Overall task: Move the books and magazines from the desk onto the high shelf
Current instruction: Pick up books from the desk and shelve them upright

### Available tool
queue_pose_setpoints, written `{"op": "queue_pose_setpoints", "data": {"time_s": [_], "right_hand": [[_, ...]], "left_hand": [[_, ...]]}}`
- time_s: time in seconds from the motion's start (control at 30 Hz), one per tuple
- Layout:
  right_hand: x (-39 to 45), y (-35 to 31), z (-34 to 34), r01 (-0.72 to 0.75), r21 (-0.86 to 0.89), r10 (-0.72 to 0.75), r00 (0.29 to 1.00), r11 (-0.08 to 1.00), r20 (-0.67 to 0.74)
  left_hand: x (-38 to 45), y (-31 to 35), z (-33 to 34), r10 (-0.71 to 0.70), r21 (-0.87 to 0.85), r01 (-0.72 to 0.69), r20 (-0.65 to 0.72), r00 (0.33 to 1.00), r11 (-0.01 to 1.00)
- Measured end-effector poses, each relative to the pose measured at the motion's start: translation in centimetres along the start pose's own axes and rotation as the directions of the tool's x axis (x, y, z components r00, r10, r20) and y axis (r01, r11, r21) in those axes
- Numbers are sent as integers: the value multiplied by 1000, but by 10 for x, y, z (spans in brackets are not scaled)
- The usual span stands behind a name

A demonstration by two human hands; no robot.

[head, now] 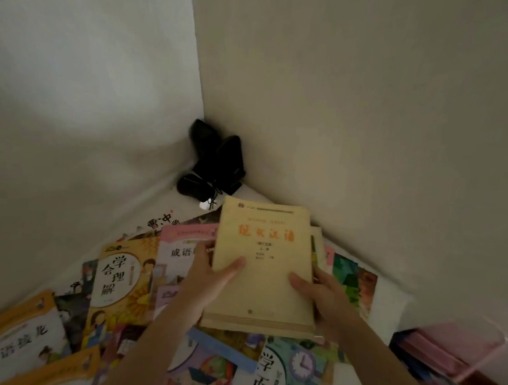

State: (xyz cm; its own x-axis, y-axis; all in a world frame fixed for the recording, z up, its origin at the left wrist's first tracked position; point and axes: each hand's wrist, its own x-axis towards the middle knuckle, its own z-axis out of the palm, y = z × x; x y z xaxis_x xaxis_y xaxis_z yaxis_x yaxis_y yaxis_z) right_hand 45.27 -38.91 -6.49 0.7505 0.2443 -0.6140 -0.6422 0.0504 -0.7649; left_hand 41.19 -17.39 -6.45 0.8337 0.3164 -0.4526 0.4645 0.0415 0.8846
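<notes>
Both hands, left hand [209,275] and right hand [322,292], grasp the yellow book [263,266] by its sides, its long way pointing up the frame.

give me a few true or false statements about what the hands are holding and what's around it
1. Both hands grip the yellow book. True: the left hand holds its left edge and the right hand its right edge.
2. The yellow book has a blue title. False: the title characters are orange-red.
3. Colourful picture books lie spread under and around the yellow book. True.
4. The black objects in the corner sit on top of the yellow book. False: they lie beyond it, against the walls.
5. A pink item shows at the lower right. True.
</notes>
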Motion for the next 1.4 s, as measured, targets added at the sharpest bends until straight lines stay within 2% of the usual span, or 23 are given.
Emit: {"op": "queue_pose_setpoints", "data": {"time_s": [0.07, 0.17, 0.23, 0.37, 0.43, 0.53, 0.67, 0.77, 0.87, 0.93, 1.0, 1.07, 1.13, 1.2, 1.33, 1.4], "right_hand": [[1, -6, -29, 6, -18, -7, 999, 1000, -49], [8, -3, -59, -28, -149, 3, 987, 988, -162], [14, 4, -71, -71, -300, 10, 980, 951, -200], [26, 14, -79, -129, -328, 60, 976, 936, -211], [18, 10, -75, -128, -318, 71, 980, 939, -185], [7, 9, -76, -88, -351, 37, 988, 932, -149], [-10, 8, -73, -1, -326, -52, 987, 945, -154], [-27, 6, -66, 56, -344, -103, 987, 937, -120], [-40, 8, -54, 112, -377, -148, 986, 919, -69], [-41, 9, -40, 153, -449, -202, 977, 880, -63], [-39, 8, -20, 228, -495, -279, 960, 838, -31], [-36, 7, -1, 339, -512, -379, 925, 790, 27], [-38, 8, 18, 441, -508, -468, 880, 740, 81], [-40, 18, 30, 481, -493, -512, 855, 725, 81], [-35, 58, 29, 388, -564, -441, 896, 729, 46], [-35, 69, 23, 387, -556, -440, 897, 735, 42]], "left_hand": [[11, -2, 29, 11, 110, -19, 73, 997, 994], [21, -20, 60, -44, 450, -35, 165, 985, 892], [17, -30, 76, -36, 507, -50, 157, 987, 860], [12, -34, 91, 13, 464, -46, 74, 997, 885], [11, -33, 92, -53, 389, 25, 60, 997, 921], [8, -27, 88, -186, 115, 180, 45, 982, 977], [11, -23, 84, -335, -94, 336, 30, 942, 937], [3, -14, 81, -384, -145, 397, 115, 916, 906], [-6, -18, 69, -302, -105, 315, 127, 945, 943], [-21, -15, 50, -186, -158, 198, 90, 978, 967], [-32, -4, 25, -32, -131, 39, 59, 998, 991], [-39, 13, 1, 146, -52, -143, 45, 988, 988], [-44, 25, -18, 259, -12, -259, 44, 965, 966], [-50, 26, -29, 309, 9, -310, 51, 950, 951], [-58, -8, -31, 287, -11, -287, 72, 955, 958], [-58, -22, -25, 270, -45, -266, 99, 958, 963]]}}
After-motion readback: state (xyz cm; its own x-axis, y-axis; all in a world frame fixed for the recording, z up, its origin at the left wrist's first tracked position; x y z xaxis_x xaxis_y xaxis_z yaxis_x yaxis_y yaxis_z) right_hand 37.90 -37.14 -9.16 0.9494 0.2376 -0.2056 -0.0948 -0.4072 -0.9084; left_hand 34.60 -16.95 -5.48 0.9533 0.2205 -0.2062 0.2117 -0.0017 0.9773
